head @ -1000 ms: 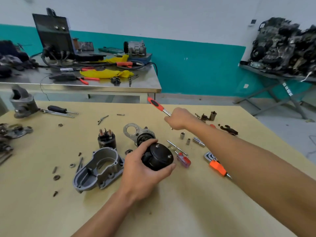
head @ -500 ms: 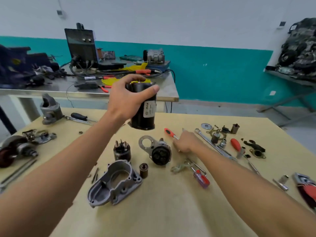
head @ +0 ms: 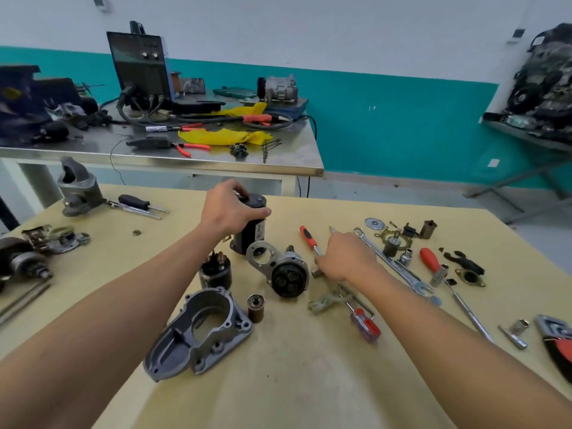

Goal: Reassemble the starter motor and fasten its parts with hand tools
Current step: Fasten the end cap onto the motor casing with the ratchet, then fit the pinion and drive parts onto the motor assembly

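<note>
My left hand (head: 230, 212) grips the top of the black motor housing (head: 251, 229), which stands upright on the wooden table (head: 278, 382). Just in front lies the gear unit with its silver flange (head: 283, 269). My right hand (head: 343, 258) rests on the table with its fingers closed around the steel shaft of the red-handled ratchet (head: 309, 238). The black solenoid (head: 215, 270), the grey aluminium nose housing (head: 201, 332) and a small brown bushing (head: 256, 308) lie near the table's front.
A long spanner (head: 393, 261), a red screwdriver (head: 365, 325), sockets (head: 405, 257), washers and small parts are scattered to the right. An armature (head: 21, 264) and a grey casting (head: 79, 188) lie at the left. A steel bench (head: 161, 156) with tools stands behind.
My left hand lifted the black motor housing off the gear unit, then lowered it upright onto the table behind that unit. My right hand stayed on the ratchet.
</note>
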### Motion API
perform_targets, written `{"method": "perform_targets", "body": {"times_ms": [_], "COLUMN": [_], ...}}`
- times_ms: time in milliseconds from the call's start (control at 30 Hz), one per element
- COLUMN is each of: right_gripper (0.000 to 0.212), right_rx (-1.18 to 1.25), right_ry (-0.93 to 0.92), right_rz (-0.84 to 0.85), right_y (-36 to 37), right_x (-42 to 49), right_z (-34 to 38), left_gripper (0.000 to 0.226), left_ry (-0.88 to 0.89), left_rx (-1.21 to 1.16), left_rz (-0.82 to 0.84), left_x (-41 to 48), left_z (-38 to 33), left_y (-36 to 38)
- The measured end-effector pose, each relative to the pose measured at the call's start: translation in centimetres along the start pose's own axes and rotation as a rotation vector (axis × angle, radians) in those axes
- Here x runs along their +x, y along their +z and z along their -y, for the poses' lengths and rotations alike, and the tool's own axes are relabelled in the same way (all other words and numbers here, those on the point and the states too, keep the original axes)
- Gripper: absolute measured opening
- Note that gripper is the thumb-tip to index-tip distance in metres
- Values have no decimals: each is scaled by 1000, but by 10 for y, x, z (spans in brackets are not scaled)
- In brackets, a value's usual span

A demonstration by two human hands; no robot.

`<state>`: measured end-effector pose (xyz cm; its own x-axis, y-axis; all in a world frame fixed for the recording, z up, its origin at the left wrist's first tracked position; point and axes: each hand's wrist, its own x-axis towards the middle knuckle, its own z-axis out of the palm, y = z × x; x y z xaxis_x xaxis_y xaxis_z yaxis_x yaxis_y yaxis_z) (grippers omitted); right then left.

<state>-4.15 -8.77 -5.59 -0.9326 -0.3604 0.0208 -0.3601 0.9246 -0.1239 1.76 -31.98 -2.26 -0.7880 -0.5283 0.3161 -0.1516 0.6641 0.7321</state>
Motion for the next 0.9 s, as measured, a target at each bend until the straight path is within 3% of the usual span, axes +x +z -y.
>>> {"method": "perform_targets", "body": {"times_ms": [133,267,333,400,500,667,767,900], "right_gripper": [28,19,12,38,59,61,52,33], "right_rx": [310,687,726,693,661,681,656,760], "right_ry": [-61,-195,-261,-330,-325,-292,-269,-340], "right_rz": [-250,-459,-465,-390,-259,-160,-223,-429], "right_y": [-16,-32,-34,-33,-31,-16,-12,-16], "right_x": [-17,-44,-55,-56,-50,-53,-59,-78], "right_z": [15,34,45,59,79,84,78,76], "left_gripper": [63,93,93,85,74,76,84,81], "left_ry": [-8,-54,-53,-14,47,52,-14,-120], "left_rx": [26,6,9,36,75,39,-64,-147], "left_rz": [65,257,358,416,355,291,325,171], "left_x": [-2,-4,-8,-15,-25,-36,-44,-73], "left_z": [-2,-7,-6,-4,-1,8,13,33], "left_y": [-5,-27,-42,-51,-51,-50,-63,-90]}}
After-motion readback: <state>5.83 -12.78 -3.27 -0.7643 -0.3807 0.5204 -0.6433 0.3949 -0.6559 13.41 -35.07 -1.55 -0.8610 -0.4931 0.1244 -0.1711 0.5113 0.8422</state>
